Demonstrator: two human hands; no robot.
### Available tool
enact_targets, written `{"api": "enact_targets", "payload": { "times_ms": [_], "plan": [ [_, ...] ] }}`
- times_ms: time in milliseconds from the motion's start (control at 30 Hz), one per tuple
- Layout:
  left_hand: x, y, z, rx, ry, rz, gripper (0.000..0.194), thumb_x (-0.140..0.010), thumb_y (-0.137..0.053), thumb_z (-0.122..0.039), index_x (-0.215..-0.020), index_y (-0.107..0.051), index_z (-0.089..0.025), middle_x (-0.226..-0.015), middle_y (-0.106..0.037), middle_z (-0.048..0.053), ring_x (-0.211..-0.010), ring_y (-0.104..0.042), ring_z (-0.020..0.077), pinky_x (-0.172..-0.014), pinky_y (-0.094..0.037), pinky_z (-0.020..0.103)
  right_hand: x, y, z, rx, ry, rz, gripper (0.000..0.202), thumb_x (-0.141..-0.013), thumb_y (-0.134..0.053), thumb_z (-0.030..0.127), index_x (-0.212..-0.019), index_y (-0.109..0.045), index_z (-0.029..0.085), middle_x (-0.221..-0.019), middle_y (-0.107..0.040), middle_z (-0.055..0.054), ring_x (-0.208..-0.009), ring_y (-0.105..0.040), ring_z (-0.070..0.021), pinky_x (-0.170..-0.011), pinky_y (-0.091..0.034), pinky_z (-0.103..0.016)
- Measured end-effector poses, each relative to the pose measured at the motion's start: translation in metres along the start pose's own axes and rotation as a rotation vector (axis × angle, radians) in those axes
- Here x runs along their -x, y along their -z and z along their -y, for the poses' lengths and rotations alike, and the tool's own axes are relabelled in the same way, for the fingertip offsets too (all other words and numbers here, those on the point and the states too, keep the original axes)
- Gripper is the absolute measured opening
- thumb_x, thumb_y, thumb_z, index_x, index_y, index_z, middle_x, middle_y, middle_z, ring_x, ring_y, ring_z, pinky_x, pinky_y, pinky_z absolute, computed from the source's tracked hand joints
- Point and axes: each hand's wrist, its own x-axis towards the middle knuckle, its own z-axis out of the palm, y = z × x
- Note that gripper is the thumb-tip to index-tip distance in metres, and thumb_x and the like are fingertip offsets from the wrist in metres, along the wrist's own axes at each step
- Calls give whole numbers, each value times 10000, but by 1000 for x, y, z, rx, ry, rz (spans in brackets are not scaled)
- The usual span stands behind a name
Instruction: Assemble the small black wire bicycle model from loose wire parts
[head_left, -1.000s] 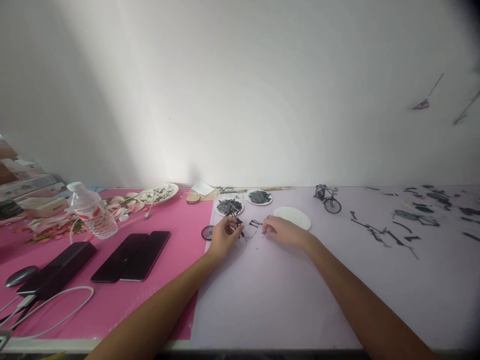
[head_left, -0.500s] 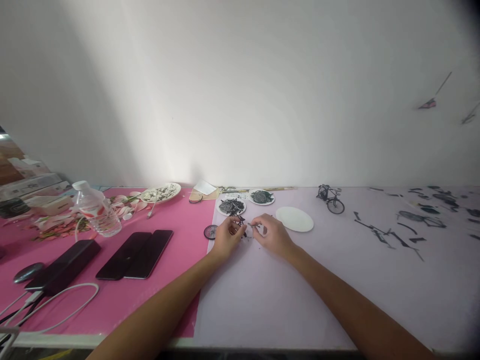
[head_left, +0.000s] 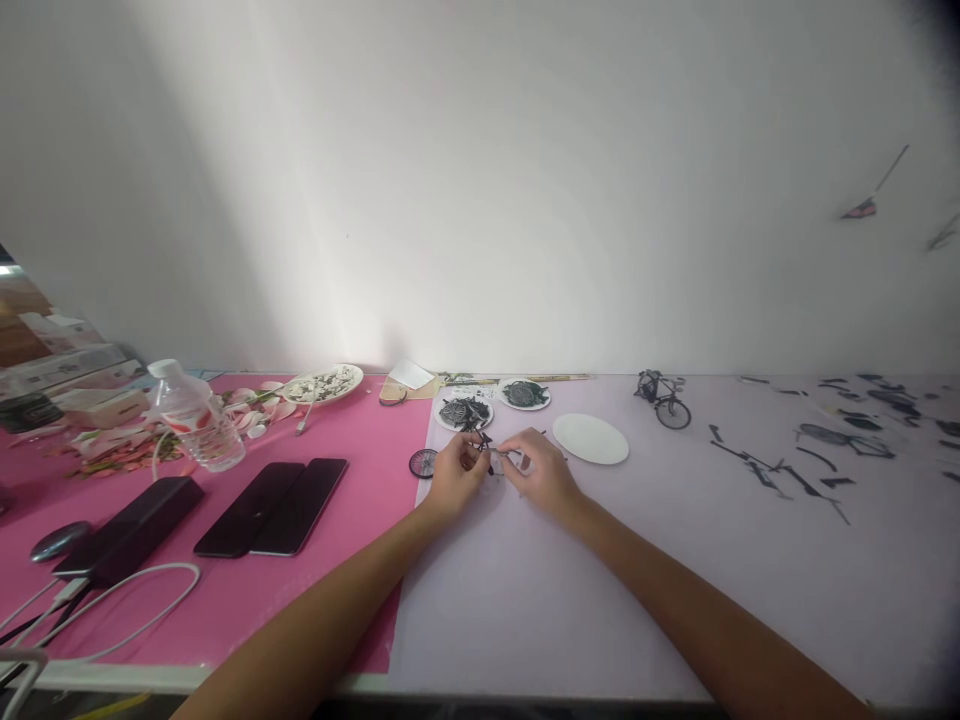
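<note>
Near the middle of the table, my left hand (head_left: 455,478) pinches a small black bicycle model (head_left: 484,440), partly hidden by the fingers. A black spoked wheel (head_left: 423,463) shows just left of that hand. My right hand (head_left: 541,470) is closed in a pinch on a small thin part (head_left: 505,452), close to the model. Behind the hands are a white plate of black parts (head_left: 442,421) and a second such plate (head_left: 526,407). To the right of my right hand lies a bare white plate (head_left: 591,439).
A finished-looking black bicycle model (head_left: 662,398) stands at the back right, with flat black parts (head_left: 757,467) beyond it. On the left are two phones (head_left: 251,508), a black power brick (head_left: 131,530), white cables, a water bottle (head_left: 196,420) and a plate of pale pieces (head_left: 324,386).
My right hand has shifted slightly, bringing its fingertips and the small part nearer the model. My left hand keeps its grip. The whole view has moved very little.
</note>
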Motion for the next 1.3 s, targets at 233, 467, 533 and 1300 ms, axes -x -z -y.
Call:
{"api": "enact_targets", "payload": {
  "times_ms": [233,467,533,1300],
  "plan": [
    [-1,-1,-2,-34,2,15,246,-867,-656,-322,-1045,-565,-180,-649,-605,-36,-556,-566,117,-576,-429,231,3,-6,-3,3,-36,-34,121,-918,-608,270,-991,-694,228,-913,-680,-62,-758,-618,-187,-633,-515,-305],
    [0,-1,1,-36,-4,27,228,-880,-648,-328,-1044,-577,-187,-647,-601,-36,-565,-576,121,-569,-423,230,4,-9,-8,12,-84,-30,129,-917,-613,290,-1000,-691,229,-908,-674,-66,-749,-615,-191,-647,-530,-315],
    [0,-1,0,-38,-4,32,219,-880,-647,-324,-1038,-583,-186,-651,-605,-32,-563,-575,120,-562,-417,228,3,-9,-8,0,-78,-36,125,-916,-615,293,-996,-687,229,-915,-675,-69,-752,-616,-193,-646,-534,-319],
    [0,-2,1,-36,-11,29,217,-861,-668,-322,-1017,-588,-195,-651,-632,-29,-576,-594,127,-585,-436,231,3,-9,-3,-59,-59,-26,73,-895,-614,255,-957,-650,236,-957,-678,-66,-834,-635,-211,-675,-545,-334]
  ]
}}
